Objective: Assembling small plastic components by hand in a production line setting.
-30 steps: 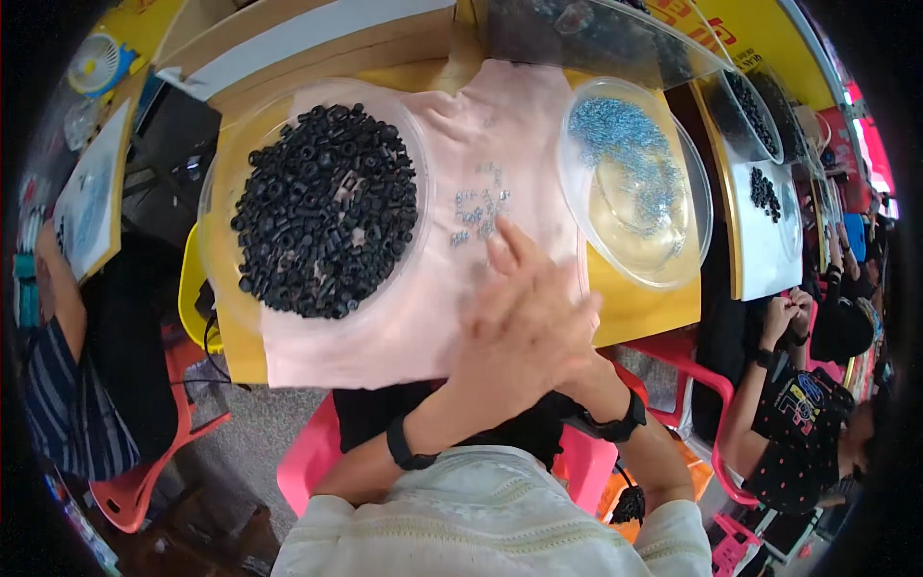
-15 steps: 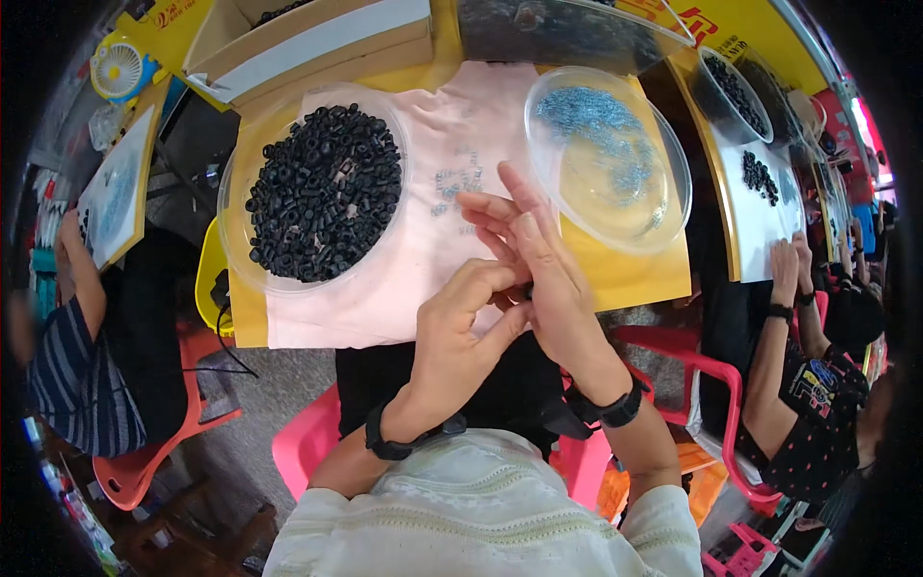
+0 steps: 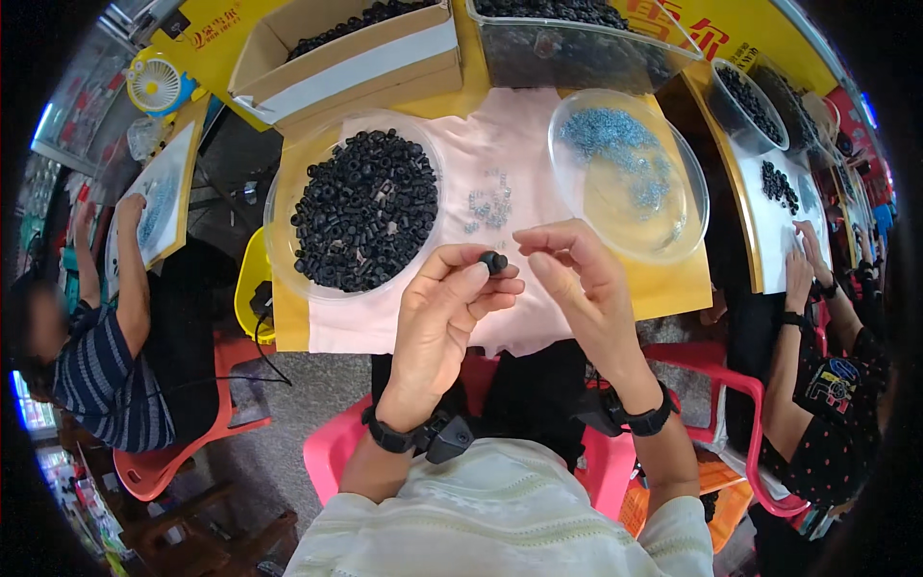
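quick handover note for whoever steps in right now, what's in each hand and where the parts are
Left hand: pinches one small black rubber ring at its fingertips, raised above the table edge.
Right hand: open and curled beside the ring, fingertips near it; whether it holds anything cannot be told.
Parts: clear bowl of black rings to the left, loose small metal pieces on the pink cloth, clear bowl of bluish metal pieces to the right.
Done: one ring picked up.
Left: the bowl is still heaped with rings.
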`<state>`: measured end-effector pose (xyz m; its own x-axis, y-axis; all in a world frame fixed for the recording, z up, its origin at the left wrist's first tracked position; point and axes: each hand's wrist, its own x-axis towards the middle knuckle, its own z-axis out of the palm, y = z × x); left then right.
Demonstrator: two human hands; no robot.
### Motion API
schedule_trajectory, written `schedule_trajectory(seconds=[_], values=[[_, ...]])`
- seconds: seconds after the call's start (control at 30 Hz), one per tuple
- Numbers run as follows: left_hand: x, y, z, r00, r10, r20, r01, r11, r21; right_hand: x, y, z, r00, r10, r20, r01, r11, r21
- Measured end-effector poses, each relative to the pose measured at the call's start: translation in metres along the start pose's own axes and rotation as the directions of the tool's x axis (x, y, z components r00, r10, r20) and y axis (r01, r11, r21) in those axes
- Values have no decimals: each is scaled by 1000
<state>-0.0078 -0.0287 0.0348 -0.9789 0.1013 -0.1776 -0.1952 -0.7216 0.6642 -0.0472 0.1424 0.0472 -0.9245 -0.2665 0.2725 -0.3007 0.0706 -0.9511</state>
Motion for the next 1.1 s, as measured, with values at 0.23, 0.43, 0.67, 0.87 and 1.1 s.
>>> schedule_trajectory(seconds=[0.23,0.43,0.67,0.87,1.1], values=[[-2,-3,4,1000,5,-13,-6,1000,-3,6,-18,5,985,-151,89,170,949,-267],[4,-1,7,993,120,17,-121,989,87,17,-24,4,991,28,130,-26,999,-19],[11,39,-18,903,429,-10,-303,654,693,105,-39,-37,992,-63,112,80,985,-154],[5,95,-53,820,560,-118,-23,239,971,244,-25,-135,964,-214,-159,52,734,-677],[18,77,-62,873,446,199,-200,-45,979,183,-28,-71,982,-181,58,182,803,-568]])
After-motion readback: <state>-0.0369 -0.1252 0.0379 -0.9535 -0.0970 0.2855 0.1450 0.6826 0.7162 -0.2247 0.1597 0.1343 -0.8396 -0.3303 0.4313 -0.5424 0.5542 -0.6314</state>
